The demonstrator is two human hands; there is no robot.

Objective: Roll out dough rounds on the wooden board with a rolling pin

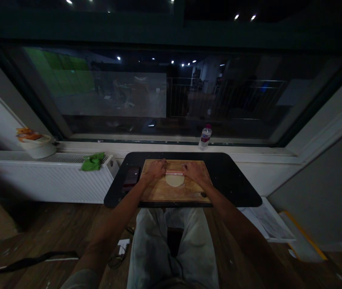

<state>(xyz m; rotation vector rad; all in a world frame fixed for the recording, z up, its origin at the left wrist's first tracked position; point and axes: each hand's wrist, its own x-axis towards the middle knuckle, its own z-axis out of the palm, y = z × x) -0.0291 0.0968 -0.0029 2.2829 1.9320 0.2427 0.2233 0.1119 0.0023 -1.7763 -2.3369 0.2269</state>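
Observation:
A flat round of pale dough lies on a wooden board. Across its far part rests a short reddish rolling pin with a pale printed band. My left hand is closed around the pin's left end, and my right hand around its right end. Both hands hide the ends of the pin.
The board sits on a black table. A dark phone-like object lies left of the board. On the white sill stands a water bottle. A radiator at left bears a green cloth and a white tub.

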